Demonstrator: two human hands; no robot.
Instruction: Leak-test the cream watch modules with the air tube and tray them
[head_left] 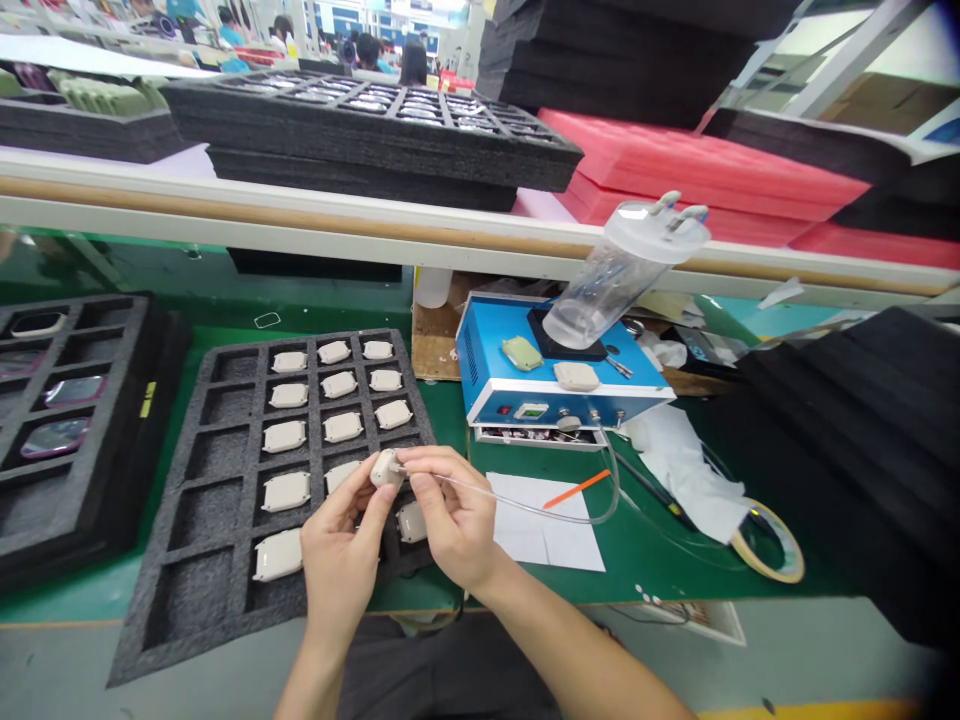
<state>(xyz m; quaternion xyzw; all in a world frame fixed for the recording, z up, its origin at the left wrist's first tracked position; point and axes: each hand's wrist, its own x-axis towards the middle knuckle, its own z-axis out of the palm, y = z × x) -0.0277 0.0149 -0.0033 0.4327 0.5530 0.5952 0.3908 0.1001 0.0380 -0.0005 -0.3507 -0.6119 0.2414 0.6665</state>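
My left hand (346,530) is closed around a small beige case (385,468), held tilted above the foam tray. Beside it my right hand (454,515) pinches the end of a thin clear tube (517,503) against the case's side. That tube curves right and up to the front of a blue box (487,350). Under my hands lies the dark grey foam tray (217,440), with several beige cases (285,436) in its compartments; its left column holds none. My hands hide part of the tray.
A clear cylinder (600,285), a green case (522,353) and a beige case (576,376) rest on the blue box. White paper (570,550), an orange strip (576,489) and a tape roll (766,541) lie right. Foam stacks (855,450) flank the bench; a shelf (300,228) crosses behind.
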